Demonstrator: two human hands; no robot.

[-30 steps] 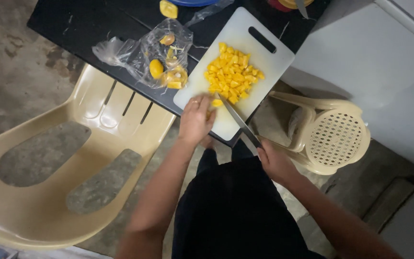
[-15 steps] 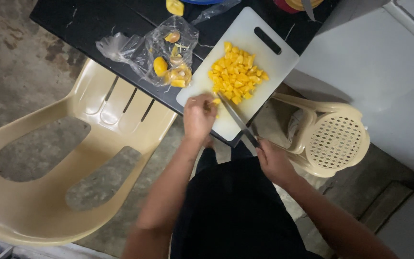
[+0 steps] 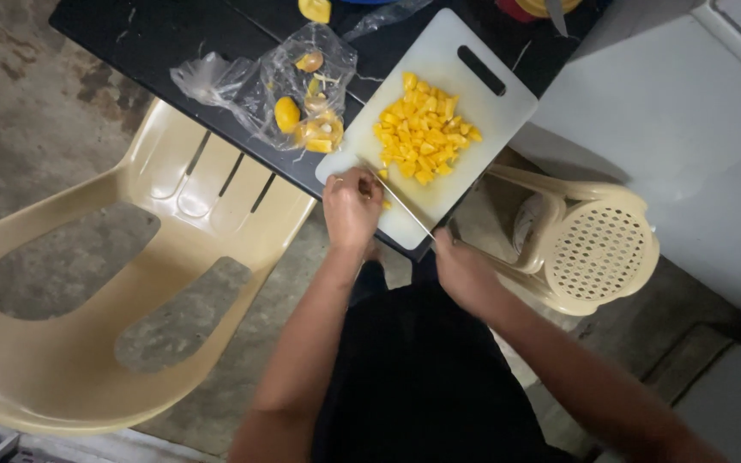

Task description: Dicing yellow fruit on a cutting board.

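Knife point(image 3: 405, 204) shifted nearer, yellow fruit cubes point(image 3: 423, 133) piled

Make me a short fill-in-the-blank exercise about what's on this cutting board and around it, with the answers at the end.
1. The diced yellow fruit lies in a pile on a ____ cutting board.
2. The right hand grips a ____ whose blade lies across the board's near end.
3. The left hand rests on the board, next to a clear plastic ____ of fruit scraps on the black table.

Answers: white; knife; bag
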